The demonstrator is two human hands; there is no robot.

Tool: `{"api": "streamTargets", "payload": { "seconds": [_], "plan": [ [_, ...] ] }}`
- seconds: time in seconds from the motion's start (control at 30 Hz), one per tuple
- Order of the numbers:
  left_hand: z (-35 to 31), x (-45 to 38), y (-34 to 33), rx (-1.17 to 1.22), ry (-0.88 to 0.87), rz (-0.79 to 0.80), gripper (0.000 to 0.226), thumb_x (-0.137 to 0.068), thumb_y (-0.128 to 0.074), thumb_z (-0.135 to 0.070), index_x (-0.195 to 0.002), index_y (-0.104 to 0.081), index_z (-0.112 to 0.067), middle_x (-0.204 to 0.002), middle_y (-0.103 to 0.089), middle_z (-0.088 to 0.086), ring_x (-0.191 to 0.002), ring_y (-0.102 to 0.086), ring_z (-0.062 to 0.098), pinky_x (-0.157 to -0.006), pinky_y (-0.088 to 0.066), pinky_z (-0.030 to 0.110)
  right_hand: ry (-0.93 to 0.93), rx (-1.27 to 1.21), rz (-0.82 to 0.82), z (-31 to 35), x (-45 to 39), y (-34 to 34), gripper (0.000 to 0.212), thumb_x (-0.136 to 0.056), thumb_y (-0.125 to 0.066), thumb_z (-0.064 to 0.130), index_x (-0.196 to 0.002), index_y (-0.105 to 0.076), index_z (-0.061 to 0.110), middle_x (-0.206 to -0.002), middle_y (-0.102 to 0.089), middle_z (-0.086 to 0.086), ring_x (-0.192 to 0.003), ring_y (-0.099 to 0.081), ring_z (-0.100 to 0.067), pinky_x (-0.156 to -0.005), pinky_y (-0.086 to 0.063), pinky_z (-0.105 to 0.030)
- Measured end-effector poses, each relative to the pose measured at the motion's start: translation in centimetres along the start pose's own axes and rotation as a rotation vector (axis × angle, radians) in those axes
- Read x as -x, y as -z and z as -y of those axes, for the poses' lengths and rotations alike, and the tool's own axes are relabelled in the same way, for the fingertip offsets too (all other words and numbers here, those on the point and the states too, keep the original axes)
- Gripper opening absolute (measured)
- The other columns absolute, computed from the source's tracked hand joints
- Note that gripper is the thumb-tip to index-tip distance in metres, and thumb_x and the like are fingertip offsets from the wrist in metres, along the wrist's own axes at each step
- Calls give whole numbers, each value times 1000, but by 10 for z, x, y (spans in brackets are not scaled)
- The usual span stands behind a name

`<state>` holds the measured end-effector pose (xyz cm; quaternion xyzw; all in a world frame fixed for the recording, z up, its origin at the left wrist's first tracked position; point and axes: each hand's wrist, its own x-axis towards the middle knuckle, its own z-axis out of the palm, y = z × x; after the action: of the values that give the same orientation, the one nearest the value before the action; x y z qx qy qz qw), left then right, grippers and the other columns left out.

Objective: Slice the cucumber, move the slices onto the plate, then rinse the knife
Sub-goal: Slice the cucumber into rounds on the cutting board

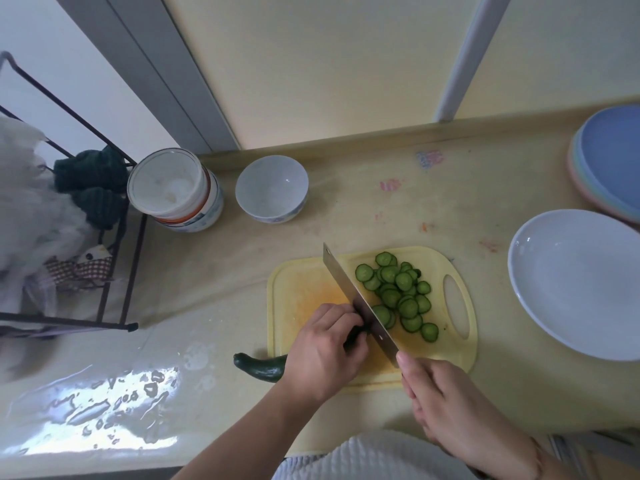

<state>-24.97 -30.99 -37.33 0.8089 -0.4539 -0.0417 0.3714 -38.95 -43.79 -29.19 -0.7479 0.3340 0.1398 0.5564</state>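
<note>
Head view, kitchen counter (242,278). Nearest the viewer, at 5 o'clock, the right hand (446,407) grips the handle of the knife (360,303), fingers curled round it with the forefinger lying along the blade's back; the handle itself is hidden under the hand. At 6 o'clock the left hand (325,351) holds the cucumber (261,366) down, fingers curled over it and knuckles against the flat of the blade. The cucumber lies across the near-left edge of the cutting board (304,285), its dark stem end projecting off the board toward 8 o'clock. The blade stands on edge across the board, running from the right hand toward 11 o'clock, its edge at the cucumber's cut end. Just beyond the blade, toward 1 o'clock, the slices (398,292) lie in an overlapping heap on the board, beside its oval handle hole. At 3 o'clock, apart from the board, sits the white plate (575,285), bare. Farther off, at 2 o'clock, is a stack of coloured plates (609,161); at 12 o'clock a white bowl (272,188); at 11 o'clock a stack of bowls (176,188); at 9 o'clock a dark wire rack (117,258) holding cloths.
</note>
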Motion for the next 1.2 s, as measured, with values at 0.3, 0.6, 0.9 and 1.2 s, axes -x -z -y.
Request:
{"api": "streamTargets", "payload": {
  "seconds": [0.3, 0.6, 0.9, 1.2],
  "plan": [
    [0, 0, 0, 1, -1, -1, 11, -81, -75, -10, -91, -72, -10, -98, -70, -3, -89, -63, 17, -81, -51, 22, 12, 78, -30, 3, -23, -10, 63, -77, -23, 73, -58, -39, 15, -41, -39, 2, -39, -36, -10, -52, -36, -33],
    [-1, 1, 1, 6, 20, 6, 13, -83, -74, -16, -93, -71, -10, -99, -68, -1, -91, -61, 17, -83, -49, 19, -50, 24, -3, -1, -38, -6, 60, -82, -24, 70, -62, -44, 17, -38, -39, 6, -32, -33, -3, -41, -27, -20],
    [1, 1, 1, 0, 14, 10, 15, -78, -79, -8, -89, -70, -10, -94, -66, -1, -88, -60, 17, -79, -49, 19, -37, 19, 8, 5, -25, 0, 58, -92, -29, 60, -65, -44, 11, -38, -39, 3, -31, -35, -4, -34, -26, -12],
    [2, 2, -1, 20, 3, -19, 12, -77, -78, -7, -88, -72, -8, -94, -68, 0, -88, -62, 17, -81, -50, 20, 28, 5, -6, 2, -6, -4, 74, -77, -30, 76, -66, -41, 3, -48, -34, 1, -44, -32, -11, -51, -29, -32]
  ]
}}
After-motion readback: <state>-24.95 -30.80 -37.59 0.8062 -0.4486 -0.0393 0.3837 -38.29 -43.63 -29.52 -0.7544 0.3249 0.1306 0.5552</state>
